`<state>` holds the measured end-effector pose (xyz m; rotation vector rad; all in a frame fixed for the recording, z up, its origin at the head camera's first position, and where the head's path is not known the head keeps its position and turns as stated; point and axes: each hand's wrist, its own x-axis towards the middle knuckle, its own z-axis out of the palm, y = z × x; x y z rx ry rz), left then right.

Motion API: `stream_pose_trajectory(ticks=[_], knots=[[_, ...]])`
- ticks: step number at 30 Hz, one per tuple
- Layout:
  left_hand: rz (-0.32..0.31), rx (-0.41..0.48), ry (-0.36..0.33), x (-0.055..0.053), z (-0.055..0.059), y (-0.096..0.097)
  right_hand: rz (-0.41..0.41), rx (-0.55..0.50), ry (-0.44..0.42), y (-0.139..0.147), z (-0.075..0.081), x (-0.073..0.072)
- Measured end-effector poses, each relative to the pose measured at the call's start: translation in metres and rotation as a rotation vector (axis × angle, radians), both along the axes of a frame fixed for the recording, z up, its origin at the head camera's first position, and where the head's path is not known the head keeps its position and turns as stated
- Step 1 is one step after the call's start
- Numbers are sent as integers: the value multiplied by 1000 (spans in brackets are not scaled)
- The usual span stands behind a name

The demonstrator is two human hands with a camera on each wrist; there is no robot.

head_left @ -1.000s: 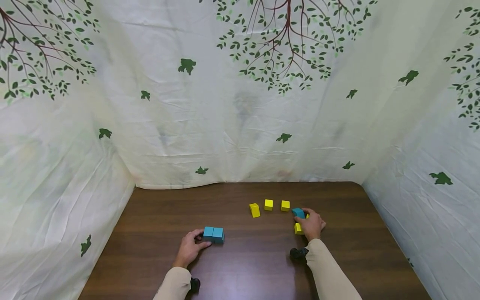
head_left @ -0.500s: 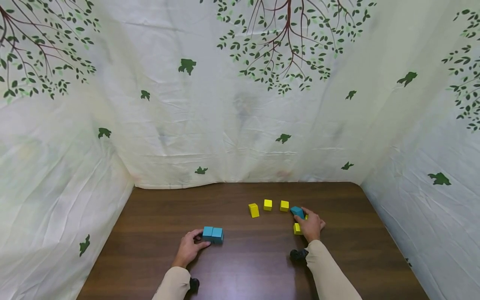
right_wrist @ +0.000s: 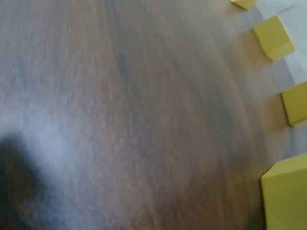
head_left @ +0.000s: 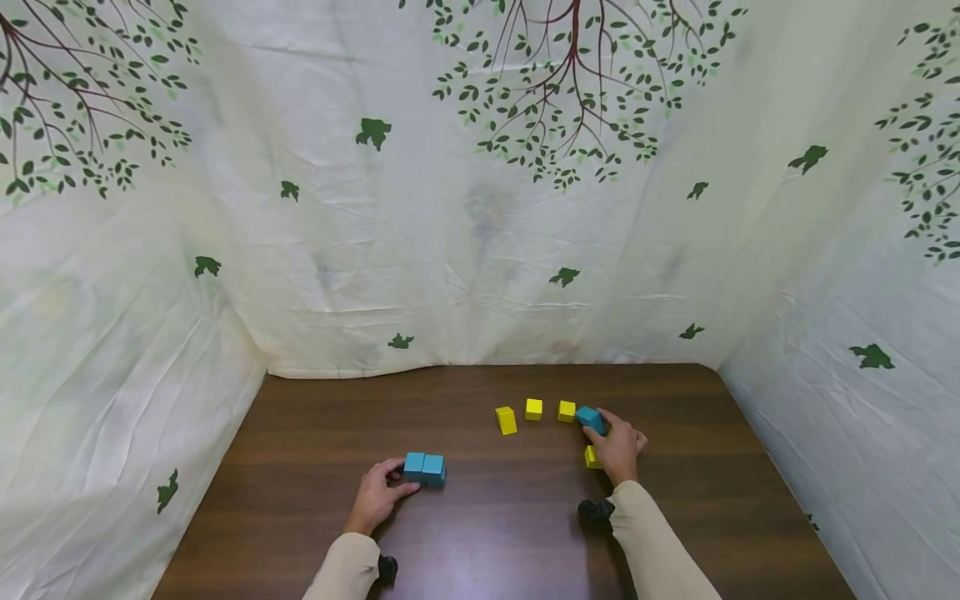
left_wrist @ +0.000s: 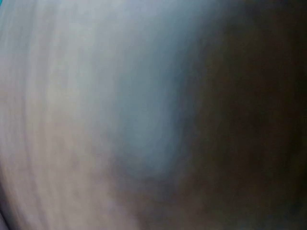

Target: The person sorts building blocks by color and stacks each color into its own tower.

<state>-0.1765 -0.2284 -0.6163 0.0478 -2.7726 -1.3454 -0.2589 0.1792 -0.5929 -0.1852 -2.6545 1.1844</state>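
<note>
In the head view, my left hand (head_left: 375,493) holds the left end of a pair of blue blocks (head_left: 424,469) that sit side by side on the table, thumb at the near side. My right hand (head_left: 619,448) pinches another blue block (head_left: 590,418) between thumb and fingers. That block is tilted and close beside a yellow block (head_left: 567,411); whether they touch I cannot tell. Nearer, a second yellow block (head_left: 592,457) lies by the right wrist, partly covered by the hand. It looms large as a yellow block (right_wrist: 288,196) in the right wrist view. The left wrist view is blurred.
Two more yellow blocks stand farther left: a small yellow cube (head_left: 533,409) and a taller, slightly turned yellow block (head_left: 506,421). The brown wooden table (head_left: 480,533) ends at a white cloth (head_left: 480,250) printed with leaves, which hangs around its back and sides.
My right hand has shifted the blue block a little to the left and away from me, closer to the yellow block. The left hand and its blue pair stay put.
</note>
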Motion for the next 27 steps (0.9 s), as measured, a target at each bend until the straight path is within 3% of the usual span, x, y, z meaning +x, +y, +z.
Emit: stream_pose_trajectory(ticks=[12,27], knots=[[5,-2,2,0,-2,-2,45,-74,103,-22,8,16],[7,10,3,0,-3,-1,164,-190,107,-78,10,41]])
